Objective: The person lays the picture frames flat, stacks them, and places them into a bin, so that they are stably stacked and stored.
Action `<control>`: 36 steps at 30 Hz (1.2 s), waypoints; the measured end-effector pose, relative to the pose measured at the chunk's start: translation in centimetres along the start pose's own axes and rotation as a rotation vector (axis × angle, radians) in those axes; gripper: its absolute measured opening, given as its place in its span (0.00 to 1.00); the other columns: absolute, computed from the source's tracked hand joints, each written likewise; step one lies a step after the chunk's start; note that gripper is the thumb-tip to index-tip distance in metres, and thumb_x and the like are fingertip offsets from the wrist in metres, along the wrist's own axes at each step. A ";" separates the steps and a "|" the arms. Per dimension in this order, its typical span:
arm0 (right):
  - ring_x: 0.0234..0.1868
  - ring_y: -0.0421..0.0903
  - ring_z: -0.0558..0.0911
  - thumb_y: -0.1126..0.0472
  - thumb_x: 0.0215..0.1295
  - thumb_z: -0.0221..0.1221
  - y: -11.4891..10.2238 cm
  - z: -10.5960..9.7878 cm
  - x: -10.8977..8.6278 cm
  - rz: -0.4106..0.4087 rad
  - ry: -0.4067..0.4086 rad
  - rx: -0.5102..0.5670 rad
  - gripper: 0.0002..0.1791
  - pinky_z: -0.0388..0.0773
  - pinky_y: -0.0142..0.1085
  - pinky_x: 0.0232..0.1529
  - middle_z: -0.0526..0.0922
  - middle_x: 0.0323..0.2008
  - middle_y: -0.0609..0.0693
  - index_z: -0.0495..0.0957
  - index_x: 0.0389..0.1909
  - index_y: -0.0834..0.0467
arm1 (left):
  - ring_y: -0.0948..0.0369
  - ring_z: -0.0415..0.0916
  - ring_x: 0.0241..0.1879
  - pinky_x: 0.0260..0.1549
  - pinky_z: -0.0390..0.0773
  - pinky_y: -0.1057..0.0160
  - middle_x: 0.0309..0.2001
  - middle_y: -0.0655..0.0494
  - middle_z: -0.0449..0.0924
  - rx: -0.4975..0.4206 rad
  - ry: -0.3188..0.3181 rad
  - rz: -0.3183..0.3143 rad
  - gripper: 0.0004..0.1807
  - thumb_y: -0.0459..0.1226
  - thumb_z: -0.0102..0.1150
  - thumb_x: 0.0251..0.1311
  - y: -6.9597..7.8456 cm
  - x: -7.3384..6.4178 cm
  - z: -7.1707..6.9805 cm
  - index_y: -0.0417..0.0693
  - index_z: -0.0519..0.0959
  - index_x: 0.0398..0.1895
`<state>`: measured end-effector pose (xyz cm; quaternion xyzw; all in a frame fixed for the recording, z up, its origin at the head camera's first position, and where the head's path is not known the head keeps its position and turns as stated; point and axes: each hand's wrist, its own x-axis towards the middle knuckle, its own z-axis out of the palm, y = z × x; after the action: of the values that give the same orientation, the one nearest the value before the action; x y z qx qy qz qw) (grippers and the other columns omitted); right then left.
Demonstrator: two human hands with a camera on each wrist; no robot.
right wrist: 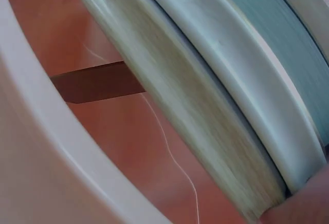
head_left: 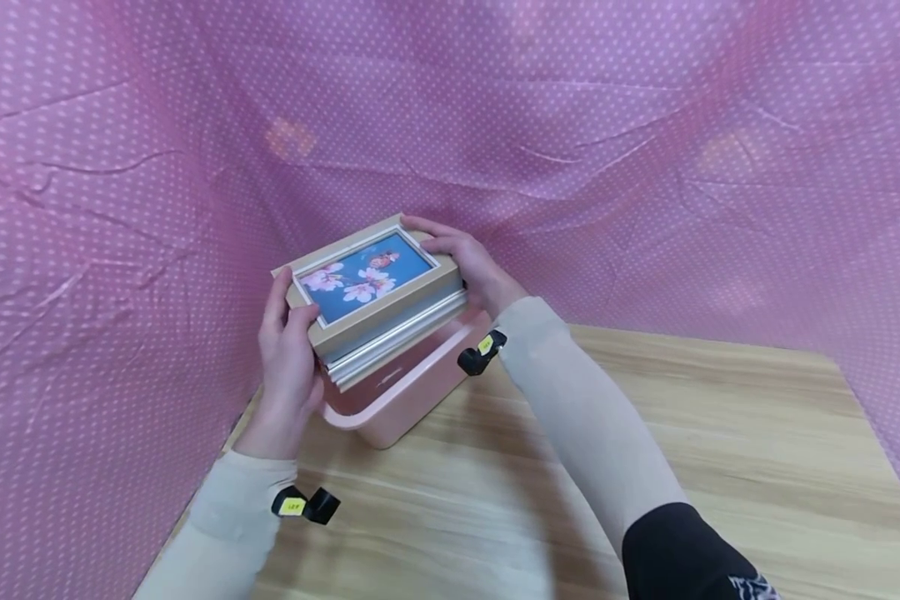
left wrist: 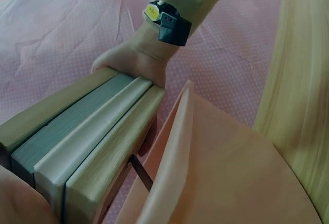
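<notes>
Both hands hold a stack of several picture frames (head_left: 386, 329) over a pink plastic bin (head_left: 420, 404). The top frame (head_left: 390, 317) is beige and shows pink blossoms on blue. Below it come a blue-grey frame (left wrist: 77, 108), a silvery one (left wrist: 97, 131) and a wood-toned one (left wrist: 115, 152). My left hand (head_left: 288, 358) grips the near-left end, its thumb on the top frame. The right hand (head_left: 476, 262) grips the far-right end, with fingers over the top. From the lowest frame a dark brown strip (right wrist: 100, 82) sticks out towards the bin. The stack is tilted.
The bin stands on a wood-grain table (head_left: 690, 467), towards its left back corner. Pink dotted cloth (head_left: 540, 125) hangs behind and along both sides, close to the left hand. A pale thin line (right wrist: 175, 154) runs inside the bin.
</notes>
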<state>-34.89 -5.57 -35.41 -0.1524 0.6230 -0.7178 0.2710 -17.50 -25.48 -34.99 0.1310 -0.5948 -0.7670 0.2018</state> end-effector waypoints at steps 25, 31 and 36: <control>0.71 0.52 0.76 0.51 0.74 0.60 1.5 -0.7 1.0 0.025 0.050 -0.117 0.24 0.78 0.46 0.66 0.68 0.81 0.34 0.81 0.67 0.24 | 0.54 0.67 0.78 0.63 0.84 0.66 0.88 0.59 0.52 0.160 -0.041 -0.149 0.39 0.32 0.49 0.78 -0.9 0.9 -2.3 0.76 0.60 0.85; 0.67 0.53 0.79 0.53 0.76 0.61 1.8 -1.0 1.5 0.015 0.021 -0.191 0.26 0.81 0.43 0.59 0.67 0.82 0.39 0.78 0.71 0.27 | 0.53 0.70 0.75 0.53 0.87 0.72 0.87 0.54 0.55 0.118 -0.026 -0.140 0.40 0.30 0.49 0.77 -1.6 1.4 -2.6 0.72 0.59 0.86; 0.67 0.54 0.79 0.54 0.75 0.62 2.2 -0.8 1.5 0.007 -0.014 -0.156 0.27 0.82 0.44 0.59 0.68 0.81 0.39 0.78 0.71 0.28 | 0.55 0.66 0.78 0.64 0.82 0.70 0.88 0.53 0.52 0.147 -0.014 -0.121 0.43 0.29 0.48 0.77 -1.8 1.7 -2.3 0.66 0.51 0.89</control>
<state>-36.09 -5.96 -37.91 -0.1760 0.6758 -0.6650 0.2649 -18.23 -27.85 -37.30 0.1757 -0.6418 -0.7331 0.1409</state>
